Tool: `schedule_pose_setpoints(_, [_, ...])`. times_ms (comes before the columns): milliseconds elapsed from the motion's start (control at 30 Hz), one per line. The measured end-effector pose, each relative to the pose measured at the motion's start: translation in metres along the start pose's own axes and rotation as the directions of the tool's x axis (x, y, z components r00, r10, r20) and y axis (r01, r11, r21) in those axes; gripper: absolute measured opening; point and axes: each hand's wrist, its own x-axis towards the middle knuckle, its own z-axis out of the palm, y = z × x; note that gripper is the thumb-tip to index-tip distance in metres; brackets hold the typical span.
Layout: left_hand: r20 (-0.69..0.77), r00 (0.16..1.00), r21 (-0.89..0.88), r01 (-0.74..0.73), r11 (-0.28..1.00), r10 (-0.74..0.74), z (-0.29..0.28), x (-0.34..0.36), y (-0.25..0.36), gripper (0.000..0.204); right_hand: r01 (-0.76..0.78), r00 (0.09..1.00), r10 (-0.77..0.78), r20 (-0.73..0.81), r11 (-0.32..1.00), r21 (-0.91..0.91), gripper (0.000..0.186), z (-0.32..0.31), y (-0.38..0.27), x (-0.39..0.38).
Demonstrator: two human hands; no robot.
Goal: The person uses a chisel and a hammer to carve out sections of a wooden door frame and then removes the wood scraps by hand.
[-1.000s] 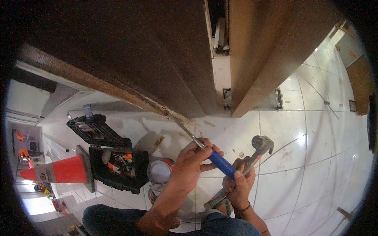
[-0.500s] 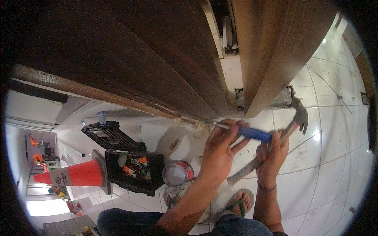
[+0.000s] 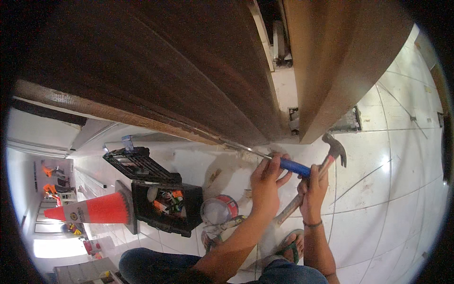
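My left hand is closed round a blue-handled tool with a slim metal shaft. Whether it is a screwdriver or a chisel I cannot tell. The shaft slants up to the left, its tip at or near the rough lower edge of a dark wooden panel. In my closed right hand is a claw hammer, gripped midway along its worn handle, head up and to the right. The fingers of that hand also meet the butt of the blue handle.
Left of my legs lie an open black toolbox holding several small items, a paint tin and an orange traffic cone. A lighter wooden panel stands at the upper right. White tiles cover the floor; people in orange appear far left.
Both hands have shifted slightly left, bringing the tool's shaft up against or close to the panel edge. The hammer has swung down and left, and its head shows more clearly.
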Motion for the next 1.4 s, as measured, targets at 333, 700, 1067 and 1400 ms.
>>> schedule_pose_setpoints(333, [0.065,0.993,0.162,0.092,0.982,-0.103,-0.019,-0.016,0.021,0.04,0.065,0.993,-0.073,-0.091,0.994,-0.092,0.027,-0.005,0.025,-0.028])
schedule_pose_setpoints(700, [0.059,0.992,-0.241,-0.095,0.966,0.112,0.02,0.018,0.007,0.038,0.052,0.999,-0.052,-0.012,0.997,0.053,0.032,-0.007,0.004,0.018])
schedule_pose_setpoints(1067, [0.141,0.979,-0.469,-0.065,0.881,0.147,0.046,0.032,0.004,0.042,0.094,0.995,-0.095,-0.003,0.983,0.157,0.033,-0.027,-0.014,0.03])
schedule_pose_setpoints(1400, [0.09,0.984,-0.423,-0.099,0.901,0.151,0.039,0.049,-0.017,0.037,-0.036,0.991,0.049,0.128,0.994,-0.103,0.036,-0.048,-0.028,0.044])
